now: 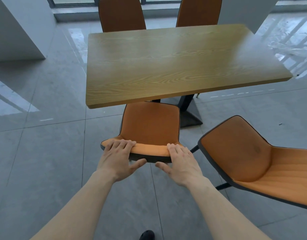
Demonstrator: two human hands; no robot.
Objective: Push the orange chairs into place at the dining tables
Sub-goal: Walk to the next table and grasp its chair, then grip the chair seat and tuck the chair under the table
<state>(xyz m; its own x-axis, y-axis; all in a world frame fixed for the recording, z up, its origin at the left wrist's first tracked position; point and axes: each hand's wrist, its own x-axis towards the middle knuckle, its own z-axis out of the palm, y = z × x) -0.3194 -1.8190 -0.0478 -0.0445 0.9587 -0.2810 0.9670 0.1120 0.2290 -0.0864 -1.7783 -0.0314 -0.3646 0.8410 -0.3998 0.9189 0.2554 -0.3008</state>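
An orange chair [150, 125] with dark trim stands at the near edge of the wooden dining table [166, 63], its seat front just under the tabletop. My left hand [119, 155] grips the left part of its backrest top, fingers over the rim and thumb behind. My right hand [179, 159] grips the right part the same way. A second orange chair [249, 158] stands to the right, turned at an angle and away from the table. Two more orange chairs [120, 13] [199, 11] stand at the table's far side.
Glossy grey floor tiles [45, 153] lie all around. The table's dark metal base [189, 111] stands right of the held chair. A white pillar [16, 28] is at the far left, windows along the back. A dark shoe tip [146, 235] shows at the bottom.
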